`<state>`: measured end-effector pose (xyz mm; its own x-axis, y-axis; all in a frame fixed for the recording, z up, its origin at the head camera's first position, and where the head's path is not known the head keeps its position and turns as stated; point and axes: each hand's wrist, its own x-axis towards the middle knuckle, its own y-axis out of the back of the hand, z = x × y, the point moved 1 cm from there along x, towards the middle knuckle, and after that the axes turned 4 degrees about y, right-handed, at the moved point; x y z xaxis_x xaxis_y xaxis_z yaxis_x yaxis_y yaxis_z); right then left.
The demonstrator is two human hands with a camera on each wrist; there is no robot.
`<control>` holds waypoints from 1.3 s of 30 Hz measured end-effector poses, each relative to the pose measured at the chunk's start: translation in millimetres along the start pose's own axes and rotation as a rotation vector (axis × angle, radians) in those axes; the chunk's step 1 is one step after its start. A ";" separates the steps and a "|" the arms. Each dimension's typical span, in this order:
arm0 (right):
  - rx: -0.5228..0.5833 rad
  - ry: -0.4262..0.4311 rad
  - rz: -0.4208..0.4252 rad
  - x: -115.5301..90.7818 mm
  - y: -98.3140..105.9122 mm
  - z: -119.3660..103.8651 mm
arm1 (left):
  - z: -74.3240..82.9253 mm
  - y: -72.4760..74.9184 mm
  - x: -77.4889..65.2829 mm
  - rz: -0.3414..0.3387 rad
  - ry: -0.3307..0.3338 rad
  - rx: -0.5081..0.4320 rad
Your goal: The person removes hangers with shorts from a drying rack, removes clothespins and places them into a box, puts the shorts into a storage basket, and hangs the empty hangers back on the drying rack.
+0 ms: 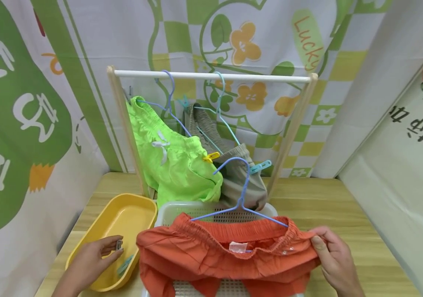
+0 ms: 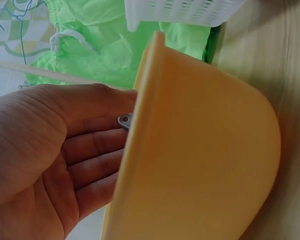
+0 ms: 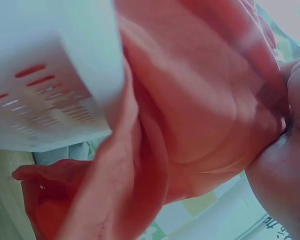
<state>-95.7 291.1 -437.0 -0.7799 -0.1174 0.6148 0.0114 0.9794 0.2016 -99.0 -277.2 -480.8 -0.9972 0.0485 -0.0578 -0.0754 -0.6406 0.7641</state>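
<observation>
Red-orange shorts [image 1: 230, 243] with an elastic waistband lie over a white perforated basket [image 1: 182, 208]. A blue hanger [image 1: 242, 202] has its arms inside the waistband and its hook pointing up. My right hand [image 1: 335, 258] pinches the waistband's right end between thumb and fingers. Above the yellow tray [image 1: 122, 210], my left hand [image 1: 94, 258] pinches a small grey clothespin [image 1: 119, 245]; in the left wrist view the tray's wall partly hides that clothespin [image 2: 124, 120]. A teal clothespin [image 1: 125, 265] lies inside the tray.
Behind the basket stands a rack with a white rail [image 1: 211, 76] and wooden posts. Bright green shorts [image 1: 174, 152] and grey-brown shorts [image 1: 241, 181] hang there on hangers, with a yellow clothespin [image 1: 211, 156] and a teal one on them. Wooden tabletop [image 1: 348, 222] extends right.
</observation>
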 end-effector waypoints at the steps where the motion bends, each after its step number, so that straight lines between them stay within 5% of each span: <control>1: -0.003 0.005 0.005 0.9 -1.1 0.4 | -0.5 -1.1 -0.1 -0.003 -0.002 -0.008; 7: 0.049 0.005 -0.025 4.2 -4.9 3.5 | -2.8 -5.2 -2.4 -0.027 0.020 -0.015; 19: -0.027 -0.014 -0.043 5.8 -5.5 4.0 | -14.8 -11.5 -4.7 -0.118 0.053 -0.066; 25: -0.028 0.007 -0.047 6.0 -5.2 2.4 | -1.4 -10.4 -6.0 -0.045 0.031 -0.027; 32: -0.020 0.010 -0.043 6.0 -5.1 -0.8 | 40.9 -8.1 -14.6 0.169 -0.265 -0.268; 36: -0.016 0.004 -0.043 6.1 -5.9 -1.1 | 66.9 -9.5 -12.2 0.128 -0.467 -0.346; 39: -0.024 -0.007 -0.045 5.7 -6.2 -0.1 | 81.1 -13.7 -9.6 0.077 -0.527 -0.332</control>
<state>-100.2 284.3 -434.7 -0.7845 -0.1598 0.5992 -0.0088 0.9690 0.2468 -88.4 -206.7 -438.6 -0.8722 0.3098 0.3785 -0.0836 -0.8569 0.5086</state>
